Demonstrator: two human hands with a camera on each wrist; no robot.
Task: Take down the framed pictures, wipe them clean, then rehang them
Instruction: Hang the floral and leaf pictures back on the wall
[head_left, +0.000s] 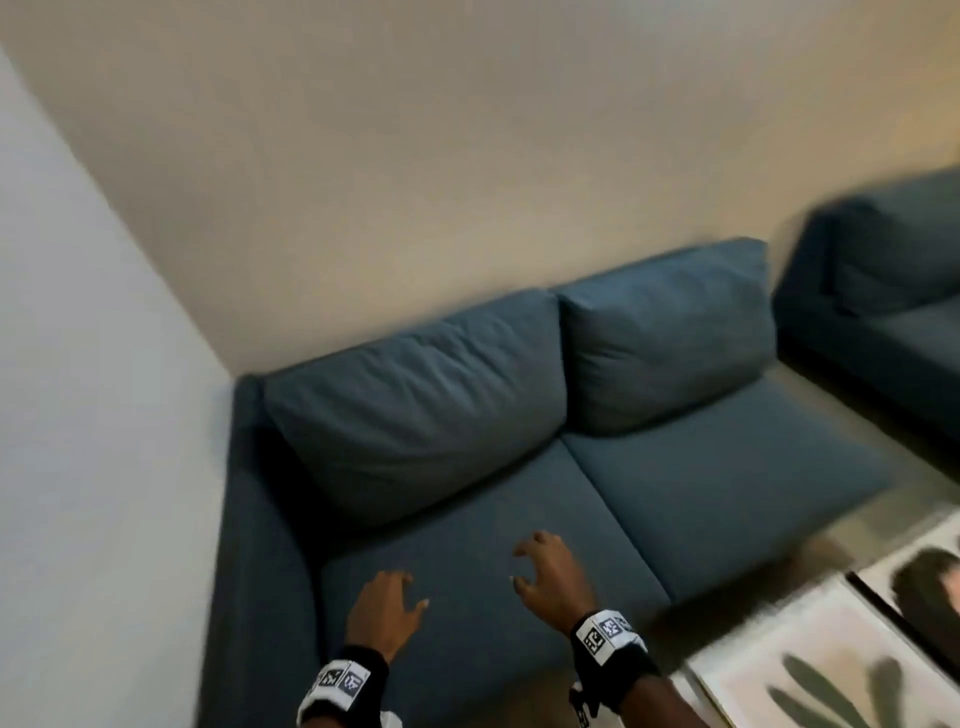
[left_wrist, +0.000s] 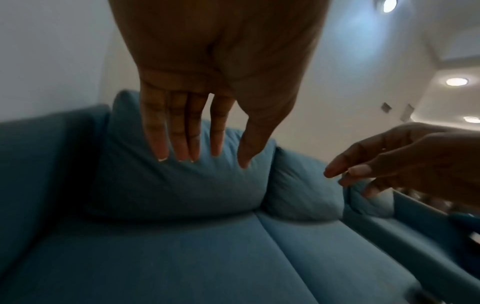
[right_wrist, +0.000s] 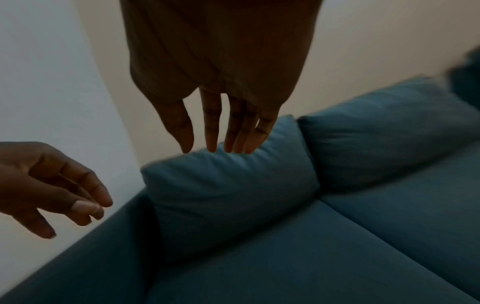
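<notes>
Two framed pictures lie flat at the lower right of the head view: a white one with dark leaf shapes (head_left: 810, 670) and, beyond it, a black-edged one with a dark figure (head_left: 930, 587). Both hands hover empty over the blue sofa's left seat cushion (head_left: 467, 545). My left hand (head_left: 387, 605) has relaxed, loosely spread fingers; the left wrist view shows those fingers (left_wrist: 182, 133) straight and holding nothing. My right hand (head_left: 545, 571) is loosely curled in the air, and its fingers (right_wrist: 228, 127) hang straight down in its wrist view. The pictures are to the right of my right hand.
The blue two-seat sofa (head_left: 675, 467) stands against a bare beige wall (head_left: 467, 156) in a corner, a white wall (head_left: 78, 364) to its left. A second blue sofa (head_left: 893, 291) is at the right, with a strip of floor (head_left: 883, 441) between them.
</notes>
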